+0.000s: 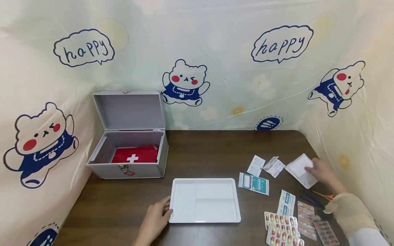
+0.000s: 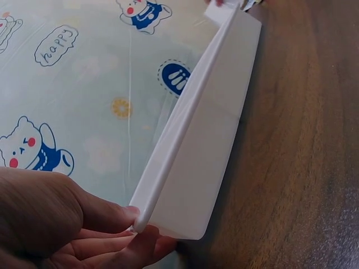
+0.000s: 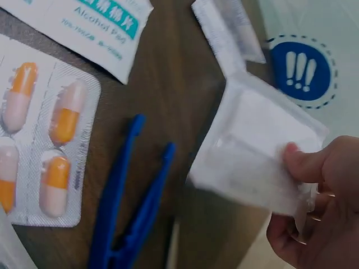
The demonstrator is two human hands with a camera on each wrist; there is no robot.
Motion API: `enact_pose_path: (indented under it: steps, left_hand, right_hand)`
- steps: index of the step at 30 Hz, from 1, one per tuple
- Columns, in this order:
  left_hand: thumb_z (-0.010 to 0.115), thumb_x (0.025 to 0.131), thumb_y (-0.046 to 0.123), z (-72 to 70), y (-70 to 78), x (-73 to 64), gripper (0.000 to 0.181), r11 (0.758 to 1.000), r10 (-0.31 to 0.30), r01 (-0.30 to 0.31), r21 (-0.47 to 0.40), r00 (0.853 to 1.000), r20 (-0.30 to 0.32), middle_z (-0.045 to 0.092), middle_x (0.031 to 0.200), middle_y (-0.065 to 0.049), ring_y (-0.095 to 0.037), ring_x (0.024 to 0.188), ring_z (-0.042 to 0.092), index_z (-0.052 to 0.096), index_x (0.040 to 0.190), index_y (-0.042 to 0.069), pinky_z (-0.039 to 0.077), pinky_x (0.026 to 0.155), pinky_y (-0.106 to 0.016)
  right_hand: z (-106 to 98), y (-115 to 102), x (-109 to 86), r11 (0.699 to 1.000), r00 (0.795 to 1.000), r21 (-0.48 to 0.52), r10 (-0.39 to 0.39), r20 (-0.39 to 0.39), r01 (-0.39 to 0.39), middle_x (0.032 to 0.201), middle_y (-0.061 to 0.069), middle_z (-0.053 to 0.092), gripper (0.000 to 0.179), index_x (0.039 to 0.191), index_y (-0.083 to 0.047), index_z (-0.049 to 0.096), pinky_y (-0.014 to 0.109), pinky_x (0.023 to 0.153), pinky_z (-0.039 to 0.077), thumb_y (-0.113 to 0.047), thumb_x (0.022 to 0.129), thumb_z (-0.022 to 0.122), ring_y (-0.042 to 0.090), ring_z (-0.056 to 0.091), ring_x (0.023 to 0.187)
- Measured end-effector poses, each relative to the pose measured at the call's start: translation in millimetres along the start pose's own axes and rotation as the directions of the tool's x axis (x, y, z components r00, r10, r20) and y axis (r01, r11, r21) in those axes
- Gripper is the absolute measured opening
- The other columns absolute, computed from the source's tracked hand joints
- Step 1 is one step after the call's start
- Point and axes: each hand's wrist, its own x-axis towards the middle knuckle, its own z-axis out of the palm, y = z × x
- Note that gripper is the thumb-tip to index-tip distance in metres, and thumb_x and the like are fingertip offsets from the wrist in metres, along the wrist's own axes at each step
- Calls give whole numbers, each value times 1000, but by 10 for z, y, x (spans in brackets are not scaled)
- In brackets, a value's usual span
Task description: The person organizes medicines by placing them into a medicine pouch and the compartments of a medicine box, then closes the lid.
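A white compartment tray lies at the middle of the table. My left hand pinches its left rim; in the left wrist view the thumb lies over the rim with the fingers beneath. At the far right, my right hand pinches a white gauze packet by its edge, thumb on top and fingers under it. The right wrist view shows this gauze packet tilted, close to blue tweezers and an alcohol pad sachet.
An open silver case with a red first-aid pouch stands at the back left. Small packets and a teal sachet lie right of the tray. Nearer are capsule blister packs and orange-handled scissors.
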Motion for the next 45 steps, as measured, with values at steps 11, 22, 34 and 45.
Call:
enact_pose_path:
  steps: [11,22,34,45]
  left_hand:
    - [72,83,-4,-6,3,-12,41,1000,-4,4,-5,1000,-6,75,101,-19,-26,88,75,62,122,-11,60,76,-34]
    - [73,82,-5,-7,19,-15,40,999,27,-28,-17,999,-33,75,100,-20,-26,88,75,64,120,-11,60,76,-34]
    - [71,83,-5,-9,6,-48,39,999,15,-16,-50,1000,-18,73,103,-26,-29,88,75,63,120,-14,61,73,-32]
    - [71,82,-5,-29,1,-37,36,999,36,-37,-37,999,-10,74,97,-25,-28,82,76,64,117,-13,61,70,-32]
  right_hand:
    - [-215,-318,-70,989,999,146,-34,39,28,67,0,47,20,82,-1,51,25,52,32,-8,91,68,5,39,59]
    - [-263,-588,-82,948,994,313,29,107,-61,71,3,70,31,108,12,61,25,51,49,-13,91,71,6,60,55]
    - [-185,-1054,-10,945,985,310,52,163,-101,70,5,71,31,101,11,67,27,51,50,-17,89,75,11,60,55]
    - [-152,-1411,93,960,975,281,-60,212,-2,78,7,70,27,101,5,69,26,52,49,-19,90,73,14,60,62]
